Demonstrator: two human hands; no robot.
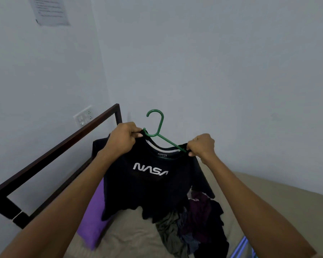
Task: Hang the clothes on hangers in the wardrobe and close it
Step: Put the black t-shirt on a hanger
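Note:
A black T-shirt (149, 187) with white NASA lettering hangs in the air in front of me, above the bed. A green plastic hanger (158, 125) sits inside its neck, hook sticking up. My left hand (124, 137) pinches the shirt's left shoulder near the collar. My right hand (200, 145) pinches the right shoulder together with the hanger's arm. A pile of dark clothes (192, 226) lies on the bed below the shirt. No wardrobe is in view.
The bed has a beige sheet (134, 235) and a purple pillow (93, 218) at the left. A dark wooden headboard frame (50, 155) runs along the left wall, under a switch plate (84, 116). Pale walls meet in the corner behind.

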